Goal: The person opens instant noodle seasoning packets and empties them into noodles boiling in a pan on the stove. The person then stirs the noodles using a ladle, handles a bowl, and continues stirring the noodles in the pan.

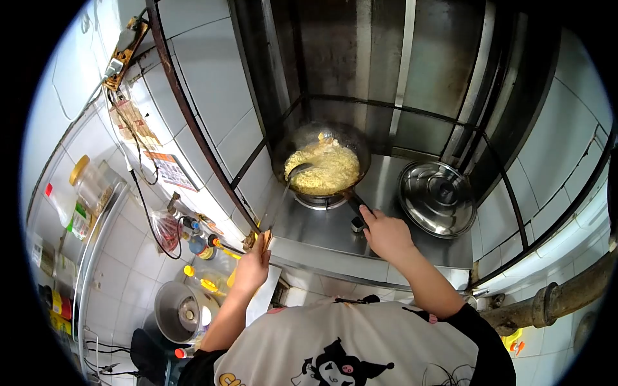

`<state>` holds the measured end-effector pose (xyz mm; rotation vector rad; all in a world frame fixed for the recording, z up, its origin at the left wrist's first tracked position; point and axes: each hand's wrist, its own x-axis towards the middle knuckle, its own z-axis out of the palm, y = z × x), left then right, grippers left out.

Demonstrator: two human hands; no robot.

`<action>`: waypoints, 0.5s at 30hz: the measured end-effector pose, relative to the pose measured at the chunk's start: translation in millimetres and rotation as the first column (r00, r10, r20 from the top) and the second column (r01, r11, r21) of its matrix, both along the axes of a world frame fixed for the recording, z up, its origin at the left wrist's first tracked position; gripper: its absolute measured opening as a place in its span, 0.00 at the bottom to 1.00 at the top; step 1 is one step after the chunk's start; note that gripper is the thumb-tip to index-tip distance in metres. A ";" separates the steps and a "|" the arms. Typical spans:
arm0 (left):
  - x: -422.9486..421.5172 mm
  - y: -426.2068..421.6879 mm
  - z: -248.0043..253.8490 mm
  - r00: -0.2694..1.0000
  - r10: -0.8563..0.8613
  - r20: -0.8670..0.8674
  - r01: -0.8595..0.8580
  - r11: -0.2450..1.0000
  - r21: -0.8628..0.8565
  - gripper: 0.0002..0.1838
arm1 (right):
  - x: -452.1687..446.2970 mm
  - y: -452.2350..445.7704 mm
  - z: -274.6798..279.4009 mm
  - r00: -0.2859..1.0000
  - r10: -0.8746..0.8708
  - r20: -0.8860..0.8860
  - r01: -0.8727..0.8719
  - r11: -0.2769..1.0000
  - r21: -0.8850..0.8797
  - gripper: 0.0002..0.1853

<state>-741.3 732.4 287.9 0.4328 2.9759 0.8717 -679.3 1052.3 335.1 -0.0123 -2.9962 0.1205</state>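
Noodles (338, 170), one yellow mass, sit in one wok (299, 137) over one burner (320, 201). Right hand (387, 236): closed around the single wok handle (355, 203). Left hand (252, 266): closed around the far end of one ladle (300, 170), its head touching the noodles. One metal lid (428, 199) on the steel countertop (380, 186), right of the wok. One knob (357, 224) near the right hand.

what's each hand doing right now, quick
Left hand: closed, holding the ladle, its head in the yellow food.
Right hand: closed on the pan handle.
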 end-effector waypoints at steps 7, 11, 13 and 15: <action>-2.8 -0.5 -30.1 0.992 -0.021 -0.126 0.001 0.987 -0.158 0.28 | -2.7 -0.1 -1.4 1.000 0.020 -0.014 -0.020 1.000 0.023 0.29; -2.1 9.1 -14.6 0.997 0.016 0.072 0.002 0.969 -0.246 0.30 | -0.3 -3.9 6.4 1.000 0.004 0.017 -0.005 0.999 0.034 0.29; -1.2 13.0 -9.6 0.995 0.026 0.092 -0.001 0.966 -0.259 0.31 | -0.8 -3.9 8.2 1.000 0.002 0.018 -0.003 1.000 0.026 0.30; -2.5 13.7 -9.4 0.994 0.026 0.102 0.002 0.964 -0.265 0.32 | -0.6 -3.3 6.9 1.000 0.002 0.011 -0.002 1.000 0.010 0.30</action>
